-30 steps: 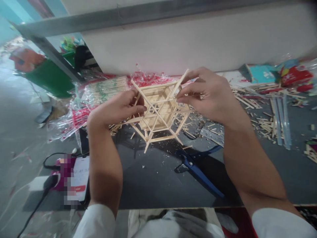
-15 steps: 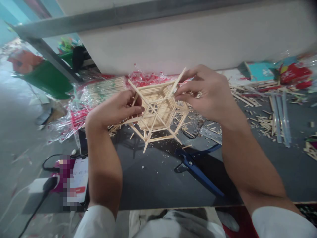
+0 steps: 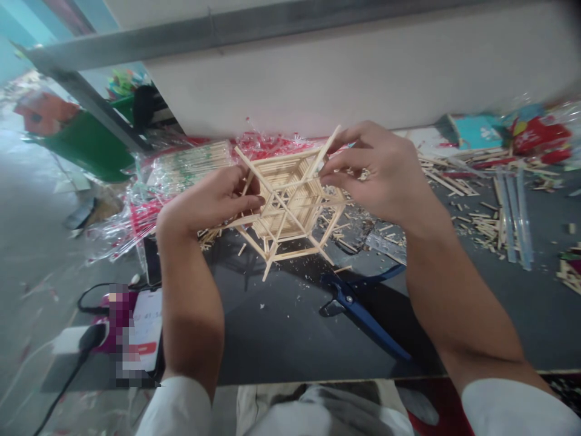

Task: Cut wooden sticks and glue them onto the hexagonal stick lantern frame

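Between my hands, above the dark table, is a six-sided frame of thin wooden sticks (image 3: 290, 230), with stacked stick layers and crossing spokes. My left hand (image 3: 222, 197) is closed on its left side, thumb along a stick and the other fingers partly hidden. On the upper right, my right hand (image 3: 372, 166) pinches the frame near a stick that juts up past its corner. Below and to the right of the frame lie blue-handled cutters (image 3: 363, 312) on the table.
Bundled sticks in plastic (image 3: 190, 163) lie behind my left hand. Cut stick pieces (image 3: 488, 230) and clear tubes (image 3: 512, 215) are scattered at right. A phone (image 3: 146, 330) with cables rests at the left edge. A metal bar (image 3: 272, 27) crosses at the back.
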A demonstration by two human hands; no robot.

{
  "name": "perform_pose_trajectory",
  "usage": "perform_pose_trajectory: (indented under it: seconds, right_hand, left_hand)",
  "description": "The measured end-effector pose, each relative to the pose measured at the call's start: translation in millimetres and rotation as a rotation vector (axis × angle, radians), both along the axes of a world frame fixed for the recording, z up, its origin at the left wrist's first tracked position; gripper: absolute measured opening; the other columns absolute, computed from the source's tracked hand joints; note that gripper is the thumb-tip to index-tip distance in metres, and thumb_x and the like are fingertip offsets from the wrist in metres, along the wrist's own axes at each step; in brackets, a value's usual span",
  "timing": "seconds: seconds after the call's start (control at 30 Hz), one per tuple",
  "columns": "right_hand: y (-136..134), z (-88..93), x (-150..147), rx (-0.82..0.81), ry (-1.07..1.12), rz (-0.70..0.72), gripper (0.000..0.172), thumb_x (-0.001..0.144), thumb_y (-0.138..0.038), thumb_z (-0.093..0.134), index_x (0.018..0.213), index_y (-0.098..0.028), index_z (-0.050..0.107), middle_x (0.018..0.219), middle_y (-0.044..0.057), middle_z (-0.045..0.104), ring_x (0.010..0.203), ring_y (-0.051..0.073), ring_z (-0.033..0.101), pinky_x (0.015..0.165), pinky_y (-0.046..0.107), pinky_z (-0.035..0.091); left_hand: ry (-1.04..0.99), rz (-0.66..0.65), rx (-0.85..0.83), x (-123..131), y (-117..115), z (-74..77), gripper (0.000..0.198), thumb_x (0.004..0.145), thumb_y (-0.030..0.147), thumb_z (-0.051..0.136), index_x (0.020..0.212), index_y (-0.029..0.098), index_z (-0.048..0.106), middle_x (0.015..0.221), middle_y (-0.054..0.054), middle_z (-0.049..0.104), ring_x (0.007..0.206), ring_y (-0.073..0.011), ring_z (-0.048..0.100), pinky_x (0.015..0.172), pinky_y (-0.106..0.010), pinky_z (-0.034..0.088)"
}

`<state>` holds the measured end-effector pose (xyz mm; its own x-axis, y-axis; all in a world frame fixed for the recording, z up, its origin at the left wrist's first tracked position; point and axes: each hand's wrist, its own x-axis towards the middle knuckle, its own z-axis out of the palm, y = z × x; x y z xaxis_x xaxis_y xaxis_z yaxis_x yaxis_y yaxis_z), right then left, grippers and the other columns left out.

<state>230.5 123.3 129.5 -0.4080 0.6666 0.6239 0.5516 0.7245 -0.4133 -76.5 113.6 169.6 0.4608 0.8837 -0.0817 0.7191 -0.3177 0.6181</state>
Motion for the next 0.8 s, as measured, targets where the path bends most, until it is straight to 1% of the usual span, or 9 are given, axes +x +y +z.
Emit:
perform_pose_trajectory:
  seconds: [0.23,0.4,0.5,0.67,0.8]
  right_hand:
    - [-0.1,-1.0,-1.2,0.019,0.003,0.005,0.008,0.100,-0.031,0.078,0.095,-0.035,0.083,0.123,0.005,0.077,0.097,0.029,0.073,0.091,0.054,0.064]
    - [-0.8,-5.0,-4.6,0.034,0.014,-0.006,0.005,0.101,-0.035,0.077,0.097,-0.033,0.081,0.124,0.008,0.075,0.105,0.031,0.073,0.095,0.056,0.064]
    - [-1.5,-6.5,-6.8,0.025,0.015,-0.013,0.006,0.102,-0.038,0.077,0.100,-0.035,0.081,0.125,0.006,0.075,0.111,0.033,0.073,0.095,0.056,0.064]
    - [-3.0,-4.8,-7.9,0.026,0.031,-0.015,0.007,0.101,-0.033,0.077,0.099,-0.038,0.082,0.125,0.006,0.074,0.115,0.033,0.073,0.098,0.057,0.064]
    - [-3.0,-3.3,-8.1,0.004,0.030,-0.003,0.004,0.100,-0.034,0.079,0.099,-0.038,0.082,0.125,0.007,0.074,0.120,0.036,0.072,0.098,0.059,0.064]
  left_hand:
    - [-0.023,0.008,-0.037,-0.2,0.3,-1.1,0.018,0.091,0.035,0.072,0.096,0.020,0.063,0.082,-0.004,0.068,0.075,-0.0175,0.065,0.066,-0.030,0.047]
    - [-0.026,0.013,-0.029,-2.1,1.1,-2.7,0.018,0.090,0.034,0.073,0.095,0.020,0.062,0.081,-0.003,0.067,0.075,-0.0170,0.064,0.067,-0.030,0.047]
    - [-0.016,0.014,-0.029,-2.5,1.1,-1.9,0.018,0.090,0.035,0.072,0.094,0.020,0.062,0.079,-0.002,0.067,0.074,-0.0166,0.063,0.067,-0.030,0.047]
    - [-0.006,0.002,-0.018,-2.0,1.5,-1.5,0.018,0.091,0.036,0.071,0.093,0.020,0.063,0.079,-0.003,0.067,0.074,-0.0166,0.063,0.068,-0.031,0.046]
    - [-0.006,0.000,-0.006,-1.5,2.0,-1.7,0.017,0.090,0.035,0.071,0.090,0.020,0.063,0.077,-0.002,0.066,0.074,-0.0168,0.062,0.068,-0.031,0.046]
